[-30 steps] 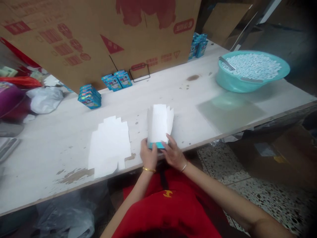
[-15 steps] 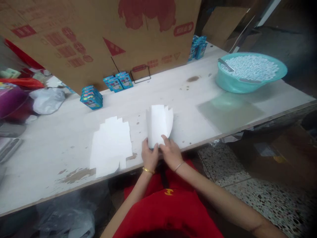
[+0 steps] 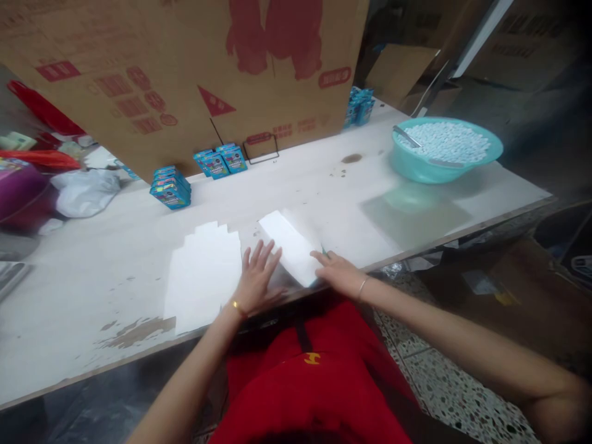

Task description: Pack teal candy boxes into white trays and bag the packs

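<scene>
A folded white carton piece (image 3: 292, 245) lies slanted near the table's front edge, with a bit of blue-green along its near right side. My right hand (image 3: 340, 274) grips its near right end between thumb and fingers. Fingers spread, my left hand (image 3: 259, 277) is just left of the folded piece and holds nothing. Whether its fingertips touch the card I cannot tell. To the left of that hand lie flat, unfolded white carton blanks (image 3: 203, 271) in an overlapping pile.
Small blue printed boxes (image 3: 171, 187) stand in stacks by a large cardboard carton (image 3: 185, 74). A wire stand (image 3: 261, 150) is beside more blue boxes. On the right is a turquoise basin (image 3: 430, 172) of small pale pieces with a metal scoop. A white plastic bag (image 3: 86, 191) sits left.
The white carton piece has gone from upright with flaps spread to folded narrow and slanted. My left hand has let go and moved left, its fingers opening; my right hand has shifted right.
</scene>
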The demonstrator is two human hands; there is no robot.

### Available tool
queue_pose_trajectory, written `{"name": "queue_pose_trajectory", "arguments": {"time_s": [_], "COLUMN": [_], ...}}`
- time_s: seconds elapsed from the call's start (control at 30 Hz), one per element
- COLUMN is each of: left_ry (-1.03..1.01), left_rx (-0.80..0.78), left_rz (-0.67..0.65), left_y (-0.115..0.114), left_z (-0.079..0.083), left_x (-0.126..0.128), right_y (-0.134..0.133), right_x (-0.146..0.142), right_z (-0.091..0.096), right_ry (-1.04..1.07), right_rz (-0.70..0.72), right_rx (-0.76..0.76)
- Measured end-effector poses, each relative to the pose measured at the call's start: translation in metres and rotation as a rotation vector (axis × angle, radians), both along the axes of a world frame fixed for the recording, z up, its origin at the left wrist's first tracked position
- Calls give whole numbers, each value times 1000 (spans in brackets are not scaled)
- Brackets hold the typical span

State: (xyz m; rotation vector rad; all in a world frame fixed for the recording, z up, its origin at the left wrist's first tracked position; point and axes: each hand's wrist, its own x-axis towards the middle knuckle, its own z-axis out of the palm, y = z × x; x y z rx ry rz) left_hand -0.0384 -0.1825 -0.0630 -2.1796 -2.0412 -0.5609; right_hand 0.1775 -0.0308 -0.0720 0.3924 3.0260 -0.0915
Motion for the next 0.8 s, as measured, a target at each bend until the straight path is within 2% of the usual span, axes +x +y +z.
{"name": "queue_pose_trajectory", "arguments": {"time_s": [0.07, 0.17, 0.27, 0.37, 0.47, 0.57, 0.67, 0.73, 0.8], "left_ry": [150, 179, -20, -259, -327, -340, -198, -39, 101], "left_rx": [-117, -303, -491, -644, -683, -667, -474, -304, -237], "left_rz": [-144, -271, -231, -174, -180, -171, -185, -220, -251], "left_y": [13, 41, 74, 104, 119, 118, 102, 86, 69], "left_z": [8, 15, 19, 17, 8, -1, -5, -6, -6], "left_x": [-10, -4, 9, 9, 0, -3, 1, 3, 1], "right_y": [23, 61, 92, 102, 80, 35, -3, -14, -15], "right_x": [6, 10, 10, 12, 13, 8, -4, -12, -17], "right_z": [3, 9, 12, 14, 13, 2, -18, -31, -38], "right_ry": [8, 14, 24, 88, 317, 493, 437, 400, 381], "right_rz": [108, 198, 247, 287, 171, -9, -106, -156, -171], "right_rx": [-7, -11, -7, -11, -15, -37, 49, 124, 160]}}
